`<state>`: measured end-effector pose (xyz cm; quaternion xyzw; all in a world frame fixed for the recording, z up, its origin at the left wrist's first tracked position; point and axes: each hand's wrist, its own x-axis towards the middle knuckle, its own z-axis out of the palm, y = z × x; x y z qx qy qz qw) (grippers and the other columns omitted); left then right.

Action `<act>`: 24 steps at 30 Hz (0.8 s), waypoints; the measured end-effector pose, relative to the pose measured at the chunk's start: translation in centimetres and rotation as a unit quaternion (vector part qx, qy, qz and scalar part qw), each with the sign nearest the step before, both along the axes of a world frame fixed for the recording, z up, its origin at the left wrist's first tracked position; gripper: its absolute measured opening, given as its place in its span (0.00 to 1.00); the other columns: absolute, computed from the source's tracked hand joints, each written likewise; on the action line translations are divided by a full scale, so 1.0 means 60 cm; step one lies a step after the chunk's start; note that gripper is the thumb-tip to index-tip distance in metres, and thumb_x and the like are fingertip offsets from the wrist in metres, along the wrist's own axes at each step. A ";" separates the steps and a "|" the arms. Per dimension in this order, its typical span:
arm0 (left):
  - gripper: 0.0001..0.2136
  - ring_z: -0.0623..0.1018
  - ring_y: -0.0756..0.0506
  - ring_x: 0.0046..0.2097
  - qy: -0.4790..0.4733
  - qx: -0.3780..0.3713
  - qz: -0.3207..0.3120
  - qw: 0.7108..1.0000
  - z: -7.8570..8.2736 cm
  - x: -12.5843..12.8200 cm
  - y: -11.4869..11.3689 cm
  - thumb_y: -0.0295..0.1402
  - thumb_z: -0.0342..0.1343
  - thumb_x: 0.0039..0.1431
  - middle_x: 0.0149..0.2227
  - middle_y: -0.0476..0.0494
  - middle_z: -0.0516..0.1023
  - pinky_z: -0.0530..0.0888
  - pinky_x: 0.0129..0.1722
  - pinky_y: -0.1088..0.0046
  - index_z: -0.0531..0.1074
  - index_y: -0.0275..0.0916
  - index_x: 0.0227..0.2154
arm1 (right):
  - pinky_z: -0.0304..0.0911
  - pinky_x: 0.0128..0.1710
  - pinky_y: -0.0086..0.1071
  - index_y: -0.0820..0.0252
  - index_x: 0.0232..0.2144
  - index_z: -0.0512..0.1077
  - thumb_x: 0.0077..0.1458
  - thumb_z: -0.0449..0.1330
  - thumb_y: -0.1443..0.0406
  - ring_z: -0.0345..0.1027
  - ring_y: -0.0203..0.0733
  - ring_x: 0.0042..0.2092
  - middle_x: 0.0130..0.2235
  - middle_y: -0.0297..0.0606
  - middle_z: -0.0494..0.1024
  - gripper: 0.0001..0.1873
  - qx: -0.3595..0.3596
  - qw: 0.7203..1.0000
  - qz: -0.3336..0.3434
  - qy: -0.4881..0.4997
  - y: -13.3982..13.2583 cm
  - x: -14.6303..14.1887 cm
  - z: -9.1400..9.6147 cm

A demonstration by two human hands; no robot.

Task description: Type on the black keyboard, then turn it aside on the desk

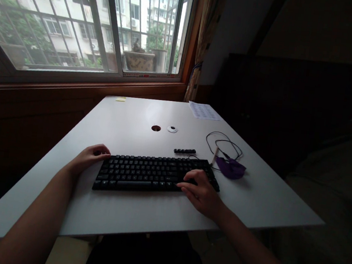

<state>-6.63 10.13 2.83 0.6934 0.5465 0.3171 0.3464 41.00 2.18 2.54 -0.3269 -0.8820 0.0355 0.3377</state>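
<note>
**Two hands at either end of one black keyboard**

Daylight from a barred window (80,21) falls across a white desk (127,211) pushed up against a wooden sill, with dark furniture off to the right. One black keyboard (148,172) lies square to the near edge, close enough for both forearms to reach it without stretching.

The left hand (91,156) curls loosely around the keyboard's far left corner, fingers bent over the edge, as if steadying or gripping that end. The right hand (202,193) rests flat and open on the right end, fingers spread over the keys near the bottom row, gripping nothing.

Behind the keyboard, just apart from it, sits one short black strip (184,151), possibly a row of loose keycaps. To the right lie one purple object (232,168) and one looped black cable (224,144), kept clear of the hands. Farther back are one round cable hole (156,128) and its one white cap (172,129) lying beside it, one printed sheet (203,110), and one yellow note (120,98).
</note>
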 end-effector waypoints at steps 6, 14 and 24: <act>0.16 0.77 0.42 0.38 -0.005 0.000 -0.003 1.000 -0.004 -0.002 0.002 0.48 0.63 0.56 0.34 0.45 0.79 0.72 0.38 0.68 0.77 0.40 0.35 | 0.66 0.50 0.47 0.53 0.42 0.78 0.65 0.57 0.68 0.64 0.49 0.49 0.43 0.42 0.71 0.10 -0.010 0.998 -0.030 0.060 -0.003 0.007 -0.002; 0.19 0.77 0.40 0.39 0.009 0.003 0.003 1.000 -0.001 -0.001 0.002 0.52 0.63 0.54 0.34 0.44 0.79 0.73 0.39 0.66 0.77 0.40 0.35 | 0.66 0.48 0.46 0.54 0.41 0.78 0.66 0.57 0.64 0.67 0.47 0.44 0.40 0.40 0.73 0.08 -0.002 0.987 -0.117 0.114 0.043 0.023 0.010; 0.19 0.77 0.40 0.40 0.008 -0.003 0.004 1.000 0.001 0.000 -0.001 0.52 0.62 0.54 0.34 0.44 0.79 0.73 0.40 0.65 0.77 0.40 0.36 | 0.63 0.51 0.43 0.56 0.36 0.81 0.60 0.64 0.65 0.65 0.48 0.46 0.40 0.40 0.76 0.05 -0.022 0.990 -0.140 -0.017 0.195 -0.001 0.046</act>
